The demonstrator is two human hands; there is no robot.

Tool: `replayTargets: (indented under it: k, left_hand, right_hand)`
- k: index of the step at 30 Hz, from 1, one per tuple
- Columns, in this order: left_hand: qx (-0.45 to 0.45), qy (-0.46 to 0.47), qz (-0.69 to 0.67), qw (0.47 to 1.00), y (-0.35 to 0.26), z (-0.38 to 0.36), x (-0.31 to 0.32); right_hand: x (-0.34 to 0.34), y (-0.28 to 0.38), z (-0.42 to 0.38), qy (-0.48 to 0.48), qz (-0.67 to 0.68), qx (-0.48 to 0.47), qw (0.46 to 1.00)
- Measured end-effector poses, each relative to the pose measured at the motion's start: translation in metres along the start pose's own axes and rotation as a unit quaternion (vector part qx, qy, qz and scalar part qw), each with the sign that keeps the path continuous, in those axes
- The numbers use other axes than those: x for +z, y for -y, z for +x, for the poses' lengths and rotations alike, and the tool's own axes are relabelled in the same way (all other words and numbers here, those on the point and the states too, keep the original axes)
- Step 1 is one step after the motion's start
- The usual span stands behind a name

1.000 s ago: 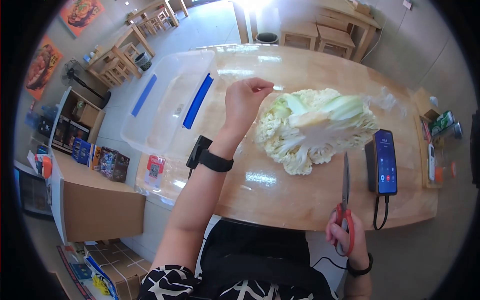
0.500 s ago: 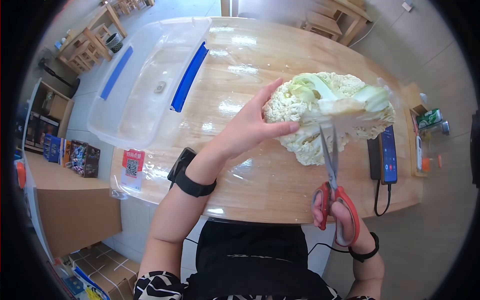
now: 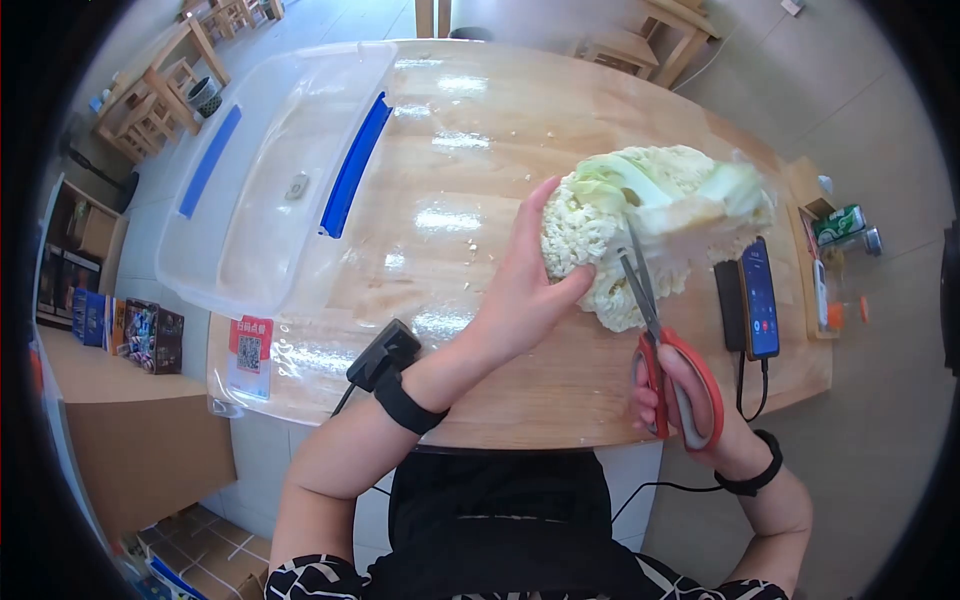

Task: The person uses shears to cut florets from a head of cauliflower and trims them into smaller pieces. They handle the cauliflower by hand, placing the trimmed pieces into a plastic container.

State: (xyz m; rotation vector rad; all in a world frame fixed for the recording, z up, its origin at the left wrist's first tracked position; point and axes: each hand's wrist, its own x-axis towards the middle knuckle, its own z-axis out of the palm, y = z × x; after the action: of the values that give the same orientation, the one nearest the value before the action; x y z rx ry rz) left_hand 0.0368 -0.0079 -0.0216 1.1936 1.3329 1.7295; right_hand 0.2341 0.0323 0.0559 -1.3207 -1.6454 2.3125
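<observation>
A large pale cauliflower with green-white stem pieces rests over the right part of the table. My left hand grips its left side, with the thumb across the front florets and the fingers behind. Red-handled scissors are in my right hand, whose fingers go through the handle loops. The blades are slightly apart and their tips reach the florets near the stem. Exactly what lies between the blades is hard to make out.
A clear plastic box with blue latches stands at the table's left. At the right lie a phone with a cable and a wooden tray holding a green can. A QR card sits at the front left; small crumbs dot the tabletop.
The scissors have moved up and left, their tips now deeper among the florets. My left hand has turned more upright on the cauliflower. The whole view has shifted slightly.
</observation>
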Motion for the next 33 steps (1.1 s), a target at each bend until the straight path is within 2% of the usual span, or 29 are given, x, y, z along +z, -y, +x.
replayTargets:
  k: [2,4,8,11,13,15,17,20,22,26,30,33]
  left_hand:
    - [0.011,-0.032,0.005,0.999,0.001,0.002,0.006]
    - [0.001,-0.056,-0.076,0.996,-0.001,0.005,0.011]
    - [0.022,-0.094,-0.044,0.994,0.01,0.025,0.012]
    - [-0.008,-0.117,-0.062,0.991,0.017,0.038,0.012]
    - [0.011,-0.152,0.029,0.988,0.023,0.046,0.014]
    - [0.026,-0.153,0.04,0.987,0.028,0.052,0.015]
    - [0.04,-0.151,0.051,0.986,0.031,0.056,0.015]
    - [0.041,-0.137,0.006,0.99,0.033,0.059,0.014]
    - [0.067,-0.146,0.058,0.985,0.035,0.058,0.014]
    - [0.05,-0.137,0.04,0.988,0.038,0.057,0.013]
    - [0.065,-0.138,0.037,0.988,0.04,0.06,0.012]
    - [0.078,-0.146,0.039,0.985,0.046,0.061,0.013]
  right_hand:
    - [0.002,0.009,0.004,-0.015,0.017,0.002,1.0]
    - [0.004,0.023,0.009,-0.013,0.018,0.012,1.0]
    - [-0.002,0.049,0.028,-0.016,0.016,0.023,0.999]
    - [-0.006,0.065,0.041,-0.018,-0.024,0.037,0.999]
    - [-0.006,0.071,0.047,-0.019,-0.039,0.035,0.998]
    - [-0.007,0.074,0.056,-0.023,-0.049,0.034,0.998]
    - [-0.01,0.076,0.065,-0.016,-0.078,0.084,0.993]
    - [-0.019,0.079,0.071,0.012,-0.082,0.09,0.992]
    - [-0.028,0.074,0.075,0.025,-0.094,0.09,0.991]
    - [-0.032,0.08,0.074,0.046,-0.124,0.101,0.986]
    - [-0.026,0.091,0.066,0.022,-0.118,0.096,0.988]
    - [-0.018,0.093,0.066,-0.019,-0.161,0.081,0.983]
